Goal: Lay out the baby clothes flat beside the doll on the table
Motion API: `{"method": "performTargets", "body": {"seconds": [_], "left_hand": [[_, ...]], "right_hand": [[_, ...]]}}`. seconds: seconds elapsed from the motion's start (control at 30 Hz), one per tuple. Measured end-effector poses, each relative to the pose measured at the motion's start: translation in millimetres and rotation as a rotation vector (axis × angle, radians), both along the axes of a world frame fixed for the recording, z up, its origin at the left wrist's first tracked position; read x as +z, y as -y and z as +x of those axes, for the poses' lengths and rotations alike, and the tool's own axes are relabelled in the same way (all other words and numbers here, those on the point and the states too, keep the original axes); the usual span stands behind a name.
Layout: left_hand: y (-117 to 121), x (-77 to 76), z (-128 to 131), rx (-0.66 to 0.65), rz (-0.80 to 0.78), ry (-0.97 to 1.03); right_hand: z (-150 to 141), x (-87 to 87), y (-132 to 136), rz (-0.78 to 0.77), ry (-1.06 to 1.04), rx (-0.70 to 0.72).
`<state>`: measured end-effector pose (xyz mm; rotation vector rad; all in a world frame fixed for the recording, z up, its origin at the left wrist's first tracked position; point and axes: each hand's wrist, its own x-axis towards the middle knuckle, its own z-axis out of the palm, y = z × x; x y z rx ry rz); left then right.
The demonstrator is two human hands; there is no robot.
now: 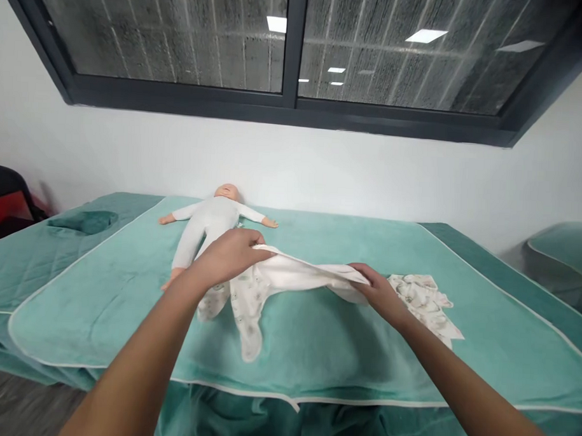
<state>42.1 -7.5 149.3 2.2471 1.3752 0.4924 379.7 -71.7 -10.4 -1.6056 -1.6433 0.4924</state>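
Note:
A white footed baby sleepsuit (pixel 293 274) with a small print stretches between my two hands above the bed. My left hand (pixel 235 254) is closed on its left part, where the printed footed legs hang down. My right hand (pixel 372 286) pinches the plain white cloth at the other end. Behind my left hand, a baby doll (pixel 214 218) in a white suit lies on its back with arms spread. To the right of my right hand rests a crumpled floral garment (pixel 424 302).
A green quilted cover (pixel 305 352) with white piping spreads over the bed. The white wall (pixel 321 168) and a dark-framed window (pixel 295 107) rise behind it. A black and red object (pixel 8 202) stands at the far left, and a green cushion-like shape (pixel 567 250) at the right.

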Motion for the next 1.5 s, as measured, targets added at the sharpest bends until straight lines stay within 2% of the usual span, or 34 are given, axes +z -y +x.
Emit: {"method": "performTargets", "body": {"seconds": [0.07,0.13,0.2,0.3,0.4,0.5,0.6,0.73,0.83,0.93,1.0,1.1,1.2,1.3,1.4,1.5], "left_hand": [[0,2.3,-7,-0.079,-0.096,0.031],[1,3.8,-10,-0.119,-0.136,0.105],[3,2.3,-9,-0.122,-0.148,0.179],[3,-5.6,-4,-0.107,-0.155,0.258],[3,-14.1,2,-0.109,-0.176,0.302],[4,-16.9,6,-0.090,-0.181,0.325],[6,-15.5,11,-0.048,-0.160,0.330],[8,-11.2,21,-0.045,-0.127,0.339],[12,-5.8,29,-0.055,-0.057,0.332],[12,-0.1,28,-0.054,0.042,0.296],[7,1.5,21,-0.031,0.125,0.222],[-5,-1.6,3,0.004,0.189,0.012],[-15,-8.1,-9,0.025,0.195,-0.138],[-14,-9.2,-15,0.059,0.196,-0.074],[-14,-0.9,-20,0.053,0.113,0.034],[-33,6.9,-24,-0.005,0.029,0.068]], "right_hand": [[19,-14.7,11,-0.054,0.012,0.069],[39,-31.9,21,-0.072,0.180,-0.040],[58,-49.9,31,-0.072,0.449,-0.175],[78,-70.2,45,-0.096,0.736,-0.217],[89,-77.1,57,-0.127,0.793,-0.232],[89,-73.8,60,-0.113,0.743,-0.228],[68,-59.3,57,-0.070,0.576,-0.187],[-1,-17.1,50,-0.033,0.268,-0.057],[-57,19.1,32,0.049,0.223,0.034],[-82,45.4,1,0.089,0.229,0.019],[-76,57.1,-19,0.158,0.234,-0.049],[-51,69.4,-35,0.246,0.293,-0.191],[-27,76.5,-34,0.197,0.375,-0.245],[-13,83.6,-23,0.162,0.314,-0.221],[-4,99.3,-13,0.148,0.269,-0.210],[8,117.2,-18,0.035,0.334,-0.138]]}}
